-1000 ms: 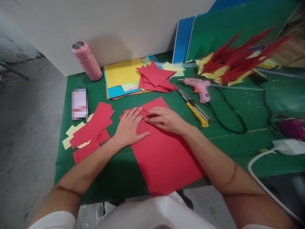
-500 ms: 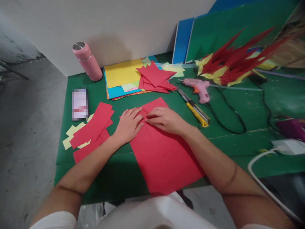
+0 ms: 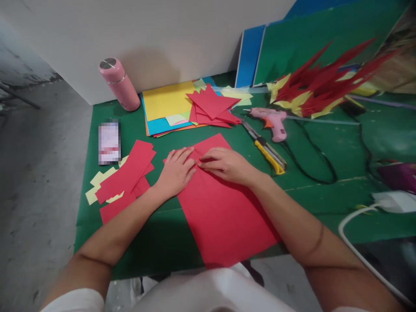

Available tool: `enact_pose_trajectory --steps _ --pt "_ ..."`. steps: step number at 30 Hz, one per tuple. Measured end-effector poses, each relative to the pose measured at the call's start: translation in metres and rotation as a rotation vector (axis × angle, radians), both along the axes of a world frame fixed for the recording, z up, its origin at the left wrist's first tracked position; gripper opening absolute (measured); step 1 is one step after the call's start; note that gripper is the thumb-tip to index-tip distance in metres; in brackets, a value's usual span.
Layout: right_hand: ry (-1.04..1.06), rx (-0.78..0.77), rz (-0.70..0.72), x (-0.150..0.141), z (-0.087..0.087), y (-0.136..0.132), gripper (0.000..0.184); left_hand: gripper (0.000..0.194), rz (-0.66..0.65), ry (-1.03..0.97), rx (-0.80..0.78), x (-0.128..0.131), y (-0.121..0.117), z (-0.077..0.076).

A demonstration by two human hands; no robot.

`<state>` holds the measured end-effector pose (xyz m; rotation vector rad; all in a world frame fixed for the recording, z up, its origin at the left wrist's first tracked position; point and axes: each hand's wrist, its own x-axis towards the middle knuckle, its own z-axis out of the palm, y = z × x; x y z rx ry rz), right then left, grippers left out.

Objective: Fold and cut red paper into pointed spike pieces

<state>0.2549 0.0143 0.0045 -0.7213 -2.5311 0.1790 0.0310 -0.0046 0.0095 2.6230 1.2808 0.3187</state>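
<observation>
A large red paper sheet lies aslant in front of me, its near corner hanging past the table's front edge. My left hand rests flat on its far left part, fingers stretched out. Across from it, my right hand touches the same sheet with thumb and fingers pinched together. Whatever is between those fingertips is too small to make out. Faint creases show in the red paper around the fingertips. Left of my left hand are cut red paper pieces on top of pale yellow ones.
A yellow utility knife and a pink glue gun with a black cord lie to the right. Behind are pointed red cutouts, coloured sheets and a paper flame. A pink bottle and phone stand left.
Both hands keep the same place on the red sheet. The whole view has shifted very slightly; nothing has been picked up or put down.
</observation>
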Motion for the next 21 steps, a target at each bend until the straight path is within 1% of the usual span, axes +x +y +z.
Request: enact_pose_trajectory --steps 13,21 --pt "-0.014 0.011 -0.014 -0.0009 0.0029 -0.0023 0.026 0.022 0.003 0.018 -0.009 0.0003 0.0001 -0.0004" --pt "-0.024 0.009 0.005 -0.0025 0.0066 -0.0020 0.024 0.022 0.011 0.001 -0.007 0.0004 -0.0005 -0.0003"
